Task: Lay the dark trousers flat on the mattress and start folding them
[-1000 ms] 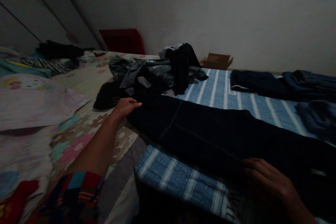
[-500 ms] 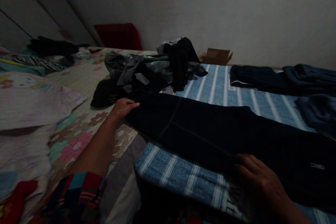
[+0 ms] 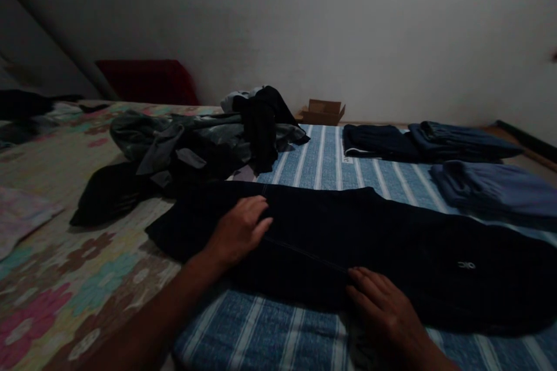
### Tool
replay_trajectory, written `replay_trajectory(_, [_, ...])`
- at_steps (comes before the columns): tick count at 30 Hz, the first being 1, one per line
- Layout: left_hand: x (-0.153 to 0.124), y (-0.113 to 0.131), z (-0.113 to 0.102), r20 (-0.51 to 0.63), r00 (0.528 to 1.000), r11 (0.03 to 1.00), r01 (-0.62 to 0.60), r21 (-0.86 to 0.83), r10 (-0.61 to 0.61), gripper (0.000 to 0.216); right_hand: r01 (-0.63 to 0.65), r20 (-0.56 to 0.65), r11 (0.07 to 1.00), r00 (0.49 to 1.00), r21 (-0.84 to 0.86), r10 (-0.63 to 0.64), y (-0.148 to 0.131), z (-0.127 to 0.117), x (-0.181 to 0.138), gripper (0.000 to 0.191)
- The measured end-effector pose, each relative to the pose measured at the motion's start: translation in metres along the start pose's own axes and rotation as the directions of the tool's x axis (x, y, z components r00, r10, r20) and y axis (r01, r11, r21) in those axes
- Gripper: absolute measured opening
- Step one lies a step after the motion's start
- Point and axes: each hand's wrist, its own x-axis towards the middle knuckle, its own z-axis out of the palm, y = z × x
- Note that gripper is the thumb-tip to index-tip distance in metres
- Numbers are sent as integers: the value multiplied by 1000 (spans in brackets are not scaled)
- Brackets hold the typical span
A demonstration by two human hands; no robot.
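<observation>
A pair of dark navy trousers point(image 3: 391, 243) lies stretched flat across a blue-and-white striped blanket point(image 3: 304, 168). My left hand point(image 3: 239, 231) rests flat on the trousers near their left end, fingers stretched out. My right hand point(image 3: 383, 307) lies palm down on the trousers' near edge, fingers spread. Neither hand grips anything.
A heap of dark and grey clothes point(image 3: 195, 145) sits behind the trousers. Folded dark blue garments point(image 3: 435, 142) and another folded pile point(image 3: 491, 188) lie at the right. A floral bedsheet point(image 3: 65, 278) covers the left. A small cardboard box point(image 3: 322, 111) and red cushion point(image 3: 148, 81) stand by the wall.
My left hand has moved from the trousers' far left end onto the cloth nearer the middle. My right hand has slid left along the near edge. The view has turned to the right.
</observation>
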Motion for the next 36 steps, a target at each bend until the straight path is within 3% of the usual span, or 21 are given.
replay_trajectory(1, [5, 12, 10, 66, 994, 995, -86, -48, 89, 33, -4, 0, 1000, 1000, -2, 4, -1, 1, -1, 31])
replay_trajectory(3, [14, 28, 30, 163, 979, 992, -113, -63, 122, 40, -15, -12, 1000, 1000, -6, 15, -2, 3, -2, 31])
replay_trajectory(7, [20, 27, 60, 304, 950, 997, 64, 48, -76, 65, -29, -8, 1000, 1000, -3, 29, -1, 5, -3, 33])
replay_trajectory(10, [18, 18, 69, 347, 931, 994, 96, 61, -111, 71, -25, 13, 1000, 1000, 15, 24, 0, 4, -3, 32])
replay_trajectory(20, [35, 12, 57, 221, 963, 979, 116, 169, -152, 67, -11, -46, 1000, 999, 0, 11, 2, 8, -5, 32])
replay_trajectory(24, [38, -3, 67, 276, 933, 966, 186, 180, -231, 73, -28, -36, 1000, 999, -6, 27, 1, 7, -5, 32])
replay_trajectory(29, [36, -8, 69, 275, 940, 975, 170, 142, -204, 74, -68, -50, 998, 996, 11, 68, -3, 7, -2, 33])
replay_trajectory(33, [40, 7, 59, 261, 942, 969, 167, 182, -211, 69, -145, -100, 989, 984, 25, 147, -10, 12, 1, 35])
replay_trajectory(36, [48, 35, 49, 261, 958, 982, 76, 173, -120, 64, -198, -158, 980, 967, 33, 201, -13, 15, 5, 36])
